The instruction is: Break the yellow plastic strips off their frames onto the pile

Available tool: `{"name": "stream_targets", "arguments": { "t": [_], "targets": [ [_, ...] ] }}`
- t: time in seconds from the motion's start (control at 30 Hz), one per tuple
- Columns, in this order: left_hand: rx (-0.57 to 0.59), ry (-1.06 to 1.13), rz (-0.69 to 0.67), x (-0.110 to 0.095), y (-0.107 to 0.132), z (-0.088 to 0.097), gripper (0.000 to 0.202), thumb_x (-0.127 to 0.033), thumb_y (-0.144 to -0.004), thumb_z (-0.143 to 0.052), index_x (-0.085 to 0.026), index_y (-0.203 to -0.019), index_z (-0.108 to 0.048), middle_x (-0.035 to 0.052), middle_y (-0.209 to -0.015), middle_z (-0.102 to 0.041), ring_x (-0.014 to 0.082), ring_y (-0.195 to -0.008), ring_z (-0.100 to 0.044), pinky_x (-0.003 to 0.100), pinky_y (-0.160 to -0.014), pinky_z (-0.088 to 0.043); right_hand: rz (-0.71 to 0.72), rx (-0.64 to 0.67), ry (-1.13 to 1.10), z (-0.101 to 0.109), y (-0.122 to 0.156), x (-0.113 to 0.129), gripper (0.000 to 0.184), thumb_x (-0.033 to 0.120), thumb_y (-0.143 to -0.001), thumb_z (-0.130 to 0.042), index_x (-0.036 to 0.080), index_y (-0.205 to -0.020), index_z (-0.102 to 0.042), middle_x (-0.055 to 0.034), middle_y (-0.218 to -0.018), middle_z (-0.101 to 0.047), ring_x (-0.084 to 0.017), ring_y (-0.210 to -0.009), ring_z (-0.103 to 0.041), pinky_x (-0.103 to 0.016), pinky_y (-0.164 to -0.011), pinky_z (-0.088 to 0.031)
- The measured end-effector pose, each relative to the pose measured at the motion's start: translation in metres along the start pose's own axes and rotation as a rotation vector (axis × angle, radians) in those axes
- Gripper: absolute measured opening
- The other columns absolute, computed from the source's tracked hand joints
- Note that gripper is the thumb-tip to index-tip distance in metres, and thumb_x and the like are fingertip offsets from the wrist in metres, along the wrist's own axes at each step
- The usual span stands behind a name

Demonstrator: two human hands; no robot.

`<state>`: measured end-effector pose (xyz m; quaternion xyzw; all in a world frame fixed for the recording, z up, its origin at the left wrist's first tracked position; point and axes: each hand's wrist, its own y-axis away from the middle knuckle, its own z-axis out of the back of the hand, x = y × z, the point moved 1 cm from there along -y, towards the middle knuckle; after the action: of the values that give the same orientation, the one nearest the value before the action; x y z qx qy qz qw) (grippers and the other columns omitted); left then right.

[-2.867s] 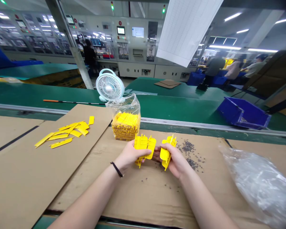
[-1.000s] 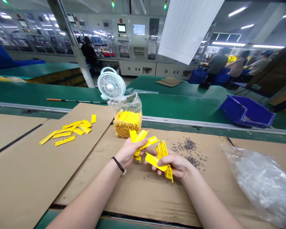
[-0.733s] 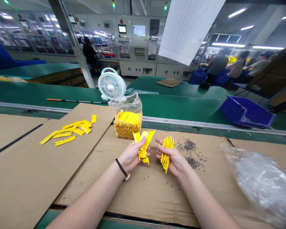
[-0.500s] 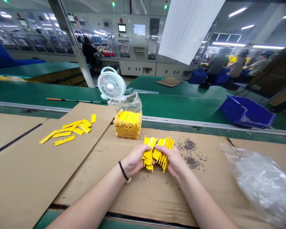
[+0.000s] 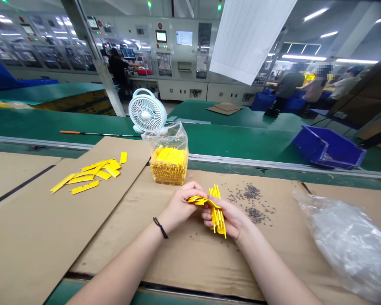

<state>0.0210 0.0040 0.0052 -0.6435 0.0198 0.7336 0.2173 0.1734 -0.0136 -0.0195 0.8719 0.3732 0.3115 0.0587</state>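
Observation:
Above the cardboard, my left hand (image 5: 184,202) is closed on a few flat yellow plastic pieces (image 5: 197,199), held nearly level with the palm turned down. My right hand (image 5: 230,218) grips a stack of the same yellow plastic pieces (image 5: 218,214), which stand on edge between thumb and fingers. The two bunches meet between my hands. Behind them, a clear plastic bag (image 5: 169,163) is packed with more yellow pieces. Several loose yellow pieces (image 5: 92,171) lie scattered on the cardboard at the left. Small dark grey parts (image 5: 255,215) lie in two loose heaps right of my right hand.
A crumpled clear bag (image 5: 352,245) covers the right side of the cardboard (image 5: 120,237). A light blue fan (image 5: 147,112), a thin rod (image 5: 95,134) and a blue bin (image 5: 328,146) sit on the green surface beyond. A paper sheet (image 5: 250,38) hangs overhead. People work in the background.
My left hand has turned palm down, tipping its yellow pieces from upright to nearly flat. My right hand has moved slightly, still gripping its stack.

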Motion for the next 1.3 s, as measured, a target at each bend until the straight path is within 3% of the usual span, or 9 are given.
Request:
{"name": "stream_targets", "arguments": {
  "t": [0.17,0.3,0.43,0.53,0.73,0.87,0.97,1.07,1.3],
  "targets": [
    [-0.109,0.229,0.227,0.002,-0.001,0.003,0.033,-0.030,-0.071,-0.071,-0.017,-0.101,-0.066,0.0018,-0.079,-0.057,0.0117,-0.065,-0.053,0.024,-0.058,-0.042,0.182,-0.117,0.029,-0.006,0.005,0.006,0.037,0.008,-0.061,-0.073,0.017,-0.091,-0.054,0.0013,-0.071,-0.062,-0.010,-0.056,-0.058,-0.020,-0.049,-0.047],
    [-0.063,0.480,0.383,0.002,0.000,0.003,0.044,-0.041,-0.079,-0.062,-0.016,-0.114,-0.050,-0.0002,-0.070,-0.054,0.0119,-0.057,-0.055,0.022,-0.050,-0.040,0.306,-0.254,0.055,-0.006,0.006,0.012,0.050,0.004,-0.058,-0.067,0.018,-0.104,-0.053,-0.0047,-0.086,-0.068,-0.018,-0.070,-0.065,-0.026,-0.054,-0.053],
    [0.041,0.758,0.542,0.001,0.001,0.005,0.040,-0.025,-0.081,-0.060,-0.020,-0.117,-0.043,-0.0066,-0.061,-0.043,0.0046,-0.042,-0.038,0.017,-0.043,-0.029,0.318,-0.270,0.094,-0.004,0.005,0.013,0.057,0.003,-0.057,-0.062,0.019,-0.111,-0.053,-0.0064,-0.101,-0.069,-0.021,-0.079,-0.067,-0.027,-0.055,-0.054],
    [0.127,0.894,0.622,0.002,0.001,0.006,0.040,-0.013,-0.074,-0.057,-0.018,-0.112,-0.046,-0.0025,-0.066,-0.050,0.0065,-0.049,-0.045,0.018,-0.046,-0.034,0.287,-0.231,0.068,-0.002,0.004,0.013,0.052,0.002,-0.056,-0.057,0.015,-0.107,-0.057,-0.0083,-0.096,-0.070,-0.023,-0.083,-0.068,-0.029,-0.062,-0.056],
    [0.179,0.521,0.558,-0.003,0.000,0.010,0.022,-0.031,-0.079,-0.062,-0.011,-0.089,-0.058,0.0089,-0.075,-0.066,0.0080,-0.050,-0.054,0.016,-0.040,-0.032,0.303,-0.307,0.023,0.001,0.007,0.018,0.047,0.002,-0.057,-0.056,0.014,-0.102,-0.059,-0.0058,-0.082,-0.069,-0.019,-0.068,-0.066,-0.034,-0.064,-0.058],
    [0.229,0.327,0.532,-0.012,0.000,0.017,0.031,-0.035,-0.075,-0.067,-0.013,-0.096,-0.060,0.0062,-0.069,-0.067,0.0072,-0.042,-0.053,0.015,-0.034,-0.025,0.301,-0.343,0.032,0.005,0.005,0.021,0.042,0.006,-0.062,-0.063,0.017,-0.103,-0.058,-0.0019,-0.073,-0.065,-0.014,-0.059,-0.062,-0.027,-0.054,-0.056],
    [0.255,0.172,0.532,-0.015,0.003,0.022,0.032,-0.032,-0.069,-0.073,-0.015,-0.094,-0.064,0.0001,-0.057,-0.062,0.0061,-0.039,-0.049,0.015,-0.037,-0.032,0.168,-0.248,0.085,0.008,0.003,0.018,0.026,0.023,-0.070,-0.070,0.015,-0.093,-0.059,-0.0006,-0.065,-0.062,-0.012,-0.050,-0.058,-0.021,-0.040,-0.048],
    [0.289,0.091,0.470,-0.016,0.006,0.026,0.028,-0.028,-0.061,-0.079,-0.016,-0.084,-0.067,-0.0029,-0.058,-0.060,0.0051,-0.042,-0.047,0.016,-0.039,-0.036,-0.004,-0.063,0.120,0.008,0.005,0.012,0.031,0.036,-0.071,-0.073,0.015,-0.088,-0.058,-0.0008,-0.068,-0.063,-0.011,-0.049,-0.058,-0.019,-0.038,-0.047],
    [0.405,0.207,0.395,-0.009,0.007,0.025,0.031,-0.016,-0.051,-0.083,-0.014,-0.079,-0.069,0.0044,-0.079,-0.069,0.0148,-0.069,-0.062,0.025,-0.064,-0.049,-0.262,0.289,0.327,-0.007,0.013,-0.006,0.039,0.026,-0.064,-0.077,0.011,-0.094,-0.058,-0.0078,-0.075,-0.067,-0.019,-0.063,-0.067,-0.016,-0.040,-0.046]
  ]
}}
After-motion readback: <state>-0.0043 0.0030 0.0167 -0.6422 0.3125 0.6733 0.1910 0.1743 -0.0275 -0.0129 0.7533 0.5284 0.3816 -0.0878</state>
